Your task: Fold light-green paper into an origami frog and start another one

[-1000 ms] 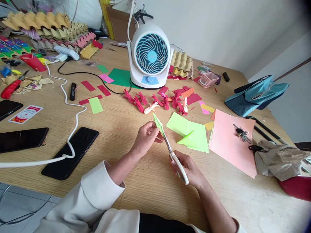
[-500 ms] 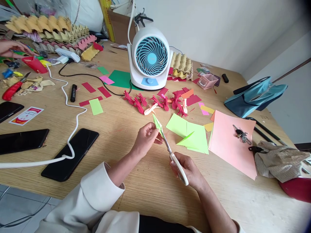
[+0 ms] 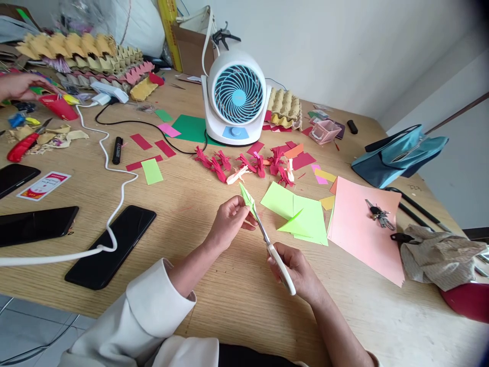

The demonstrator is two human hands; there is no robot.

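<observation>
My left hand (image 3: 229,221) pinches a small folded piece of light green paper (image 3: 246,196) over the middle of the table. White-handled scissors (image 3: 280,267) are in my right hand (image 3: 296,270), their blades at the green paper beside my left fingertips. To the right lie light green sheets (image 3: 313,216), with a folded green piece (image 3: 292,223) on top. Several folded red paper figures (image 3: 217,168) and a pale pink one (image 3: 237,175) form a row beyond my hands.
A white fan (image 3: 239,97) stands behind the figures. Phones (image 3: 110,244) and a white cable (image 3: 122,193) lie at the left. Pink sheets (image 3: 362,229) with keys (image 3: 380,215) and a blue bag (image 3: 393,158) are at the right. Another person's hand (image 3: 26,85) reaches in at far left.
The view has shifted slightly, so the table sits a little lower. The other person's hand has moved over the red cup. My hands, the scissors and the green paper keep nearly the same pose.
</observation>
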